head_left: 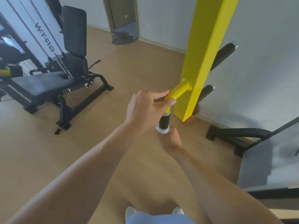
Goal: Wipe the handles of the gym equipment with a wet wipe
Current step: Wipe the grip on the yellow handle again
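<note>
White wet wipe [162,130] in right hand [170,139] around black handle [164,121].

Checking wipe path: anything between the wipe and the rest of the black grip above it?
Nothing visible. The right hand holds the wet wipe around the black grip at its lower end; the grip above is bare. The left hand sits higher, on the yellow bar.

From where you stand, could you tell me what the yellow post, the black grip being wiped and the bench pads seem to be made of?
Yellow post: likely painted or powder-coated steel, judging by its glossy sheen and sharp square edges.
Black grip: probably rubber or foam, dark and matte, with a metal ring above it; the right hand holds a white wipe at its lower end.
Bench pads: seemingly vinyl-covered padding, black with a soft sheen.
</note>
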The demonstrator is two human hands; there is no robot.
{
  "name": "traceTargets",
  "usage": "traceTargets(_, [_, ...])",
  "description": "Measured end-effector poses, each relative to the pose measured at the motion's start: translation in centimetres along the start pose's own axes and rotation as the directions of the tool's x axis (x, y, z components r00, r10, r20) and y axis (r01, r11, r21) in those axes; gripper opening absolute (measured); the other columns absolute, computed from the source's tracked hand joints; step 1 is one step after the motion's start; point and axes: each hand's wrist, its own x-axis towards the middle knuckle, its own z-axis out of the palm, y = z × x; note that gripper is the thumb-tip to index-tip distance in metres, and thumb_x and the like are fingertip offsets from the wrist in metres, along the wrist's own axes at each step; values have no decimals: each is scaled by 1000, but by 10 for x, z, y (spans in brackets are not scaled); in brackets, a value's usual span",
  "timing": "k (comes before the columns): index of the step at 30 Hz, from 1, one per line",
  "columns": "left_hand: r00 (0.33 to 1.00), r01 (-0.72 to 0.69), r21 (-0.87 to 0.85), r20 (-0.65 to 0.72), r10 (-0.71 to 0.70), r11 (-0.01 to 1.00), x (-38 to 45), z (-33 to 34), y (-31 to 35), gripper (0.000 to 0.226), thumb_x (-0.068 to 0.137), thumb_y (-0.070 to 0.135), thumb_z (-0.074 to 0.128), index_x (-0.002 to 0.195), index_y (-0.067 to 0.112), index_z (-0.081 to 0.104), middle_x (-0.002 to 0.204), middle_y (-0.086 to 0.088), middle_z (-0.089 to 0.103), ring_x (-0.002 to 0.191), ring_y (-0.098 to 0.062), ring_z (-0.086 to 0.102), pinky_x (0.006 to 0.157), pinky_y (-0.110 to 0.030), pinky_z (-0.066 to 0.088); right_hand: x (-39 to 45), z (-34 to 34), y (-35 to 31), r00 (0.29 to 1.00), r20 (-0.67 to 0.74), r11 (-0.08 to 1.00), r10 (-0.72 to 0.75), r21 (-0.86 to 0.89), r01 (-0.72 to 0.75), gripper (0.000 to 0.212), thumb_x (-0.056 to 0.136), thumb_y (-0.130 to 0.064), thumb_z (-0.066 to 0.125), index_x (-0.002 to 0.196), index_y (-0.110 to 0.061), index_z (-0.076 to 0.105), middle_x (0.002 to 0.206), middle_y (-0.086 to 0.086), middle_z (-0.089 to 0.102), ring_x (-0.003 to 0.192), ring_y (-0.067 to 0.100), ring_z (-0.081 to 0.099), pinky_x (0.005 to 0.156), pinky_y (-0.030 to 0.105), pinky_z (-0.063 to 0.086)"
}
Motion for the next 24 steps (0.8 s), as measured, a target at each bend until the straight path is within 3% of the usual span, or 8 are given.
traceTargets(3, [1000, 13, -7, -1, -13, 1000, -1, 0, 0, 43, 78, 59, 67, 118, 43, 69, 84, 16, 77, 71, -12, 62, 66, -30, 51, -1, 2, 8, 999, -7, 996, 41, -80, -41, 18, 84, -32, 70, 68, -27, 64, 57, -7, 58, 53, 16, 48, 49, 26, 41])
traceTargets(7, [1000, 24, -20, 0, -24, 999, 1, -2, -2, 41, 80, 57, 69, 118, 43, 70, 98, 16, 78, 94, -10, 71, 81, -38, 58, 3, -7, -43, 925, -122, 922, -361, 102, 374, 27, 83, -21, 64, 60, -26, 50, 50, -11, 53, 50, 11, 42, 46, 24, 36])
traceTargets(9, [1000, 23, -22, 1, -23, 999, 0, -1, -2, 39, 83, 55, 70, 119, 43, 69, 94, 15, 78, 89, -12, 70, 75, -33, 56, 6, -5, -31, 967, -57, 965, -249, 65, 253, 27, 86, -24, 65, 62, -22, 52, 51, -9, 52, 49, 11, 40, 47, 27, 36])
traceTargets(11, [1000, 11, -25, 5, -11, 1000, -1, -1, -3, 39, 83, 55, 70, 121, 43, 69, 78, 14, 75, 73, -16, 63, 62, -28, 46, 4, 1, -1, 999, 35, 992, 37, -123, -33, 21, 87, -38, 67, 74, -23, 60, 59, -7, 58, 49, 13, 45, 50, 30, 41])
traceTargets(13, [1000, 5, -34, 10, -5, 999, -2, -1, -4, 41, 82, 58, 69, 121, 43, 68, 68, 15, 70, 64, -13, 57, 59, -27, 43, 1, 2, 9, 994, 37, 974, 107, -203, -98, 16, 86, -40, 69, 81, -26, 64, 68, -4, 64, 54, 14, 53, 51, 28, 44])
traceTargets(19, [999, 45, -96, 20, -44, 994, -2, -2, -8, 40, 80, 57, 71, 118, 46, 68, 102, 23, 75, 99, 0, 69, 87, -37, 57, 2, -11, -48, 931, -70, 930, -359, 62, 363, 24, 81, -15, 65, 64, -26, 53, 54, -11, 56, 50, 5, 47, 48, 19, 38])
traceTargets(21, [999, 35, -106, 26, -32, 994, -2, -1, -8, 38, 83, 53, 72, 120, 45, 68, 107, 24, 73, 94, 6, 67, 83, -30, 56, 9, -6, -19, 981, -1, 980, -192, -52, 192, 17, 82, -31, 67, 70, -21, 59, 59, -6, 59, 53, 12, 49, 50, 32, 44])
traceTargets(24, [995, 25, -164, 96, -10, 986, -4, 1, -15, 34, 86, 51, 70, 120, 50, 65, 121, 23, 69, 83, 14, 61, 76, -18, 49, 14, 3, 31, 988, 58, 958, 141, -260, -121, 39, 73, -57, 62, 100, -31, 68, 74, -3, 69, 61, 21, 61, 58, 38, 54])
